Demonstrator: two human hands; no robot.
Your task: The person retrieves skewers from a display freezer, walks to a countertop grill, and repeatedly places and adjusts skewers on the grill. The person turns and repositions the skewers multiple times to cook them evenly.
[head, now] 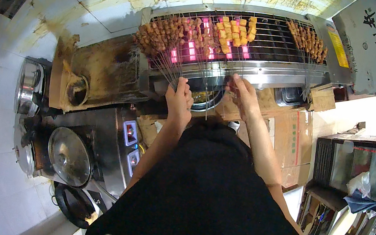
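My left hand (181,97) is closed around the thin metal ends of a bundle of meat skewers (161,35), whose meat lies on the left end of the grill (271,70). More meat skewers (204,37) lie beside them above pink-glowing heating elements. Skewers of yellow cubes (235,31) rest at the middle of the rack. My right hand (244,95) is at the grill's front edge, thumb and finger by the end of a skewer from the yellow cubes; its grip is not clear. Another group of meat skewers (308,42) lies at the right end.
Left of the grill is a greasy flat griddle (113,70) with a strainer-like container (77,90) on it. A glass-lidded pan (69,157) and metal pots (29,87) stand farther left. Below the grill are a round metal bowl (209,100), a plastic tray (289,96) and cardboard (291,143).
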